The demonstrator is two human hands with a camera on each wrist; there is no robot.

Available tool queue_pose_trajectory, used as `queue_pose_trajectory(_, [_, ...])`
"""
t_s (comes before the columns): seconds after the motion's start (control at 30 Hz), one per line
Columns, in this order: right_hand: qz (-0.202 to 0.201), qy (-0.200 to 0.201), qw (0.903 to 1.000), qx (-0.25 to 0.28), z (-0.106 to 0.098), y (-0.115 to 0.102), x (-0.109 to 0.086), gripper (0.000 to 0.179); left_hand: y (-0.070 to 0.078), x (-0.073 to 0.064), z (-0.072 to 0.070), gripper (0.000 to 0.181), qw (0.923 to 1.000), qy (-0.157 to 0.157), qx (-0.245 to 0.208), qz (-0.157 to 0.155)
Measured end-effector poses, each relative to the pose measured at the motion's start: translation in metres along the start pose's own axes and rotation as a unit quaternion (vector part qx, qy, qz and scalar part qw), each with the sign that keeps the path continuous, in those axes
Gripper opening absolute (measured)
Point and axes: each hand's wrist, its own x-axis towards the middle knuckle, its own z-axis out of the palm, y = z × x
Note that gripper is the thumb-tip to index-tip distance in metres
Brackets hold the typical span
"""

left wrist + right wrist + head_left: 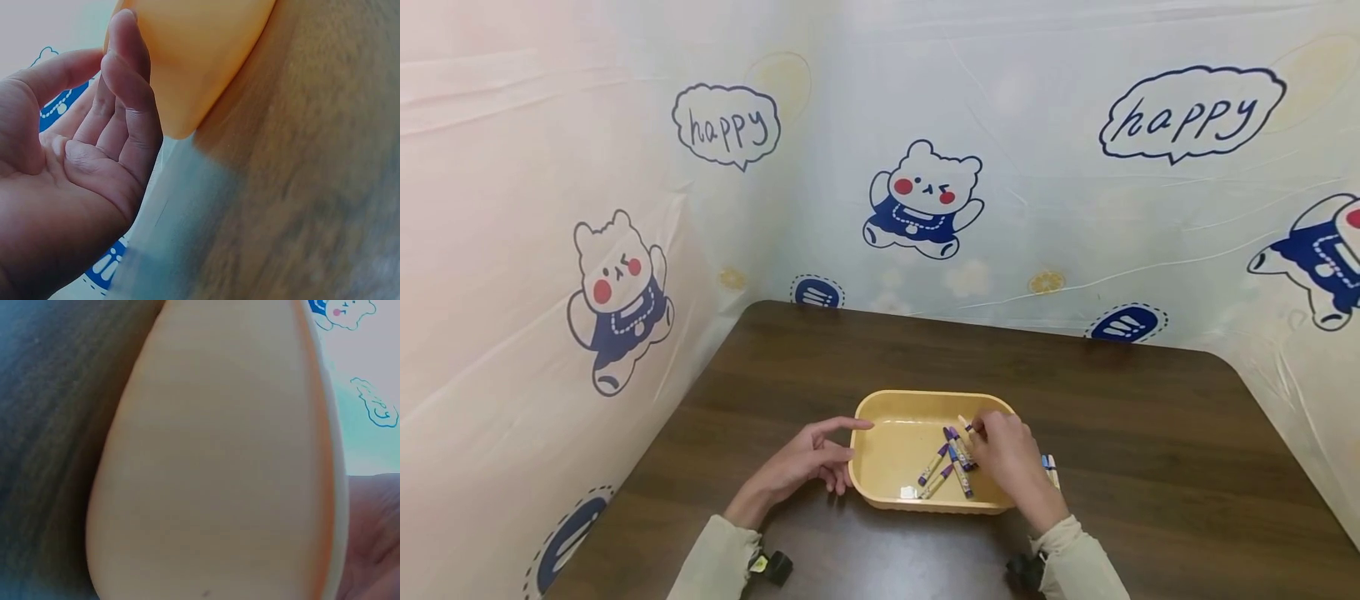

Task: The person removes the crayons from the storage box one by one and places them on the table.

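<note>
A yellow plastic basin [880, 400] stands on the table, holding several crayons [933, 465] with purple or blue ends in its right half. My left hand [808, 458] holds the basin's left rim, index finger reaching over it and thumb by the outer wall. In the left wrist view the fingertips of that hand [94, 144] meet the basin wall [194, 56]. Inside the basin on the right, my right hand [1011, 450] pinches a pale-tipped crayon [964, 423]; its fingertips are partly hidden. The basin's outer wall [212, 450] hides most of this hand [375, 531] in the right wrist view.
Outside the basin's right side, a few crayons [1051, 469] with blue bands lie on the dark wooden table [1120, 417], partly hidden by the right wrist. A printed cloth [1037, 192] with cartoon bears hangs around the table's back and sides.
</note>
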Motion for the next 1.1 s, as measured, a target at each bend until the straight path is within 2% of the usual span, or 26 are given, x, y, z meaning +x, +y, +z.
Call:
queue_pose_trajectory(0.1, [0.002, 0.002, 1.0000, 0.008, -0.003, 0.000, 0.001, 0.006, 0.001, 0.000, 0.000, 0.049, 1.0000, 0.003, 0.006, 0.000])
queue_pose_trajectory(0.33, [-0.028, 0.009, 0.9981, 0.054, -0.010, 0.005, 0.006, 0.005, 0.002, 0.000, 0.000, 0.049, 0.9999, 0.005, 0.010, -0.001])
queue_pose_trajectory(0.47, [-0.014, -0.005, 0.9937, 0.111, -0.018, 0.006, 0.007, 0.001, 0.002, -0.001, 0.000, 0.049, 0.9999, 0.007, 0.011, -0.001])
queue_pose_trajectory(0.57, [-0.001, -0.010, 0.9890, 0.148, -0.025, 0.006, 0.008, 0.006, 0.001, -0.002, -0.001, 0.050, 0.9999, 0.008, 0.012, 0.000])
queue_pose_trajectory(0.9, [0.009, -0.009, 0.9795, 0.201, -0.040, 0.006, 0.005, 0.012, -0.001, -0.002, -0.002, 0.050, 0.9999, 0.006, 0.012, 0.003])
queue_pose_trajectory(1.1, [0.037, -0.013, 0.9707, 0.237, -0.044, 0.011, -0.004, 0.015, 0.000, 0.000, -0.001, 0.050, 0.9999, 0.006, 0.013, 0.001])
